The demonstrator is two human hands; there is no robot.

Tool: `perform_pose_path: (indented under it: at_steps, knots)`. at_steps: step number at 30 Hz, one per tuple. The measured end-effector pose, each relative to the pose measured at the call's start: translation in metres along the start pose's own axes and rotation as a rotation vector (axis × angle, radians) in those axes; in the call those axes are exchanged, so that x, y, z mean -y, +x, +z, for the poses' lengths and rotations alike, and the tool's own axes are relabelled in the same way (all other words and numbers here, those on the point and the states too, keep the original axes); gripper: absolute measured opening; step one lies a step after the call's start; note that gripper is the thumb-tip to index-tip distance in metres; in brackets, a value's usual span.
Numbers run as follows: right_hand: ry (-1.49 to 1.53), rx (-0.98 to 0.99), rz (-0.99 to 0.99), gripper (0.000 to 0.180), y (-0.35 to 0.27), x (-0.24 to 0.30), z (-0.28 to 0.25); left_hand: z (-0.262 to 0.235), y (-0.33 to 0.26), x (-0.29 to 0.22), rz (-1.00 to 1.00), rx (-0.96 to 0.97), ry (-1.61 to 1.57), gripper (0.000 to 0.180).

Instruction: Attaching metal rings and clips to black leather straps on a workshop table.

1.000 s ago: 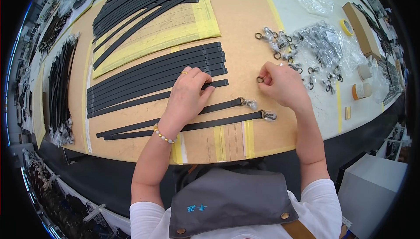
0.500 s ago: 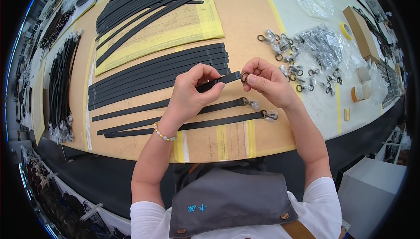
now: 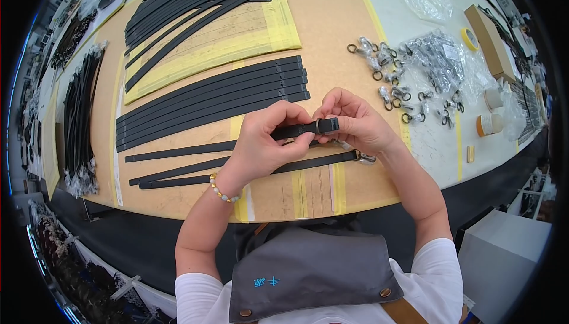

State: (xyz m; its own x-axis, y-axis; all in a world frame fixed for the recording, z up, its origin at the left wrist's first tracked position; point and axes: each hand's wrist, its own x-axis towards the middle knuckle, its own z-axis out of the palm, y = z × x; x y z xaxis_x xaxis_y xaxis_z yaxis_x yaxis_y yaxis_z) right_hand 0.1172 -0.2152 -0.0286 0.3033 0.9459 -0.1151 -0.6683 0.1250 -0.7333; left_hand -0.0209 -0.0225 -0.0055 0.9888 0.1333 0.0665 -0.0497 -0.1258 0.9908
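My left hand pinches a black strap close to its right end, its long tail lying leftward on the table. My right hand has its fingers closed on the brass-coloured ring of a snap hook. The strap's end now pokes through that ring; the rest of the hook is hidden by my fingers. Below, two more black straps lie on the table, and the nearest one ends in a wrapped snap hook. My hands partly cover the other strap and its hook.
Several black straps lie side by side beyond my hands, with another pile on a yellow-taped board. Loose wrapped hooks and a plastic bag sit right, near yellow tape and a cardboard box. Bundled straps lie left.
The strap's end has gone from beside the ring to through it. My hands have come closer together and shifted slightly toward me.
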Motion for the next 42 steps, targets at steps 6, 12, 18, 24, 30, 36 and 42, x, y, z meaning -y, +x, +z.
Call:
perform_pose_path:
  at_steps: [6, 12, 18, 24, 30, 36, 42]
  knots:
    - [-0.039, 0.011, 0.025, 0.017, -0.003, -0.002, -0.004, 0.003, -0.003, -0.005, 0.184, -0.04, 0.151, 0.016]
    - [-0.288, -0.031, 0.037, 0.026, -0.007, 0.008, 0.009, 0.008, -0.006, -0.002, 0.306, -0.062, 0.26, 0.019]
    - [-0.581, -0.117, 0.025, 0.021, -0.011, 0.004, 0.023, 0.01, -0.006, 0.003, 0.441, -0.061, 0.439, 0.021]
    - [-1.014, -0.281, -0.069, 0.018, -0.008, 0.001, 0.04, 0.018, -0.006, 0.012, 0.39, -0.037, 0.437, 0.025]
    - [-0.87, -0.288, 0.027, 0.019, -0.007, -0.002, 0.029, 0.013, -0.002, 0.006, 0.218, -0.022, 0.407, 0.024]
    - [-0.67, -0.209, 0.108, 0.017, -0.007, 0.0, 0.025, 0.008, -0.003, 0.0, 0.108, 0.026, 0.342, 0.022]
    - [-0.596, -0.179, 0.16, 0.02, -0.009, 0.0, 0.021, 0.008, -0.004, 0.0, 0.08, 0.022, 0.308, 0.019]
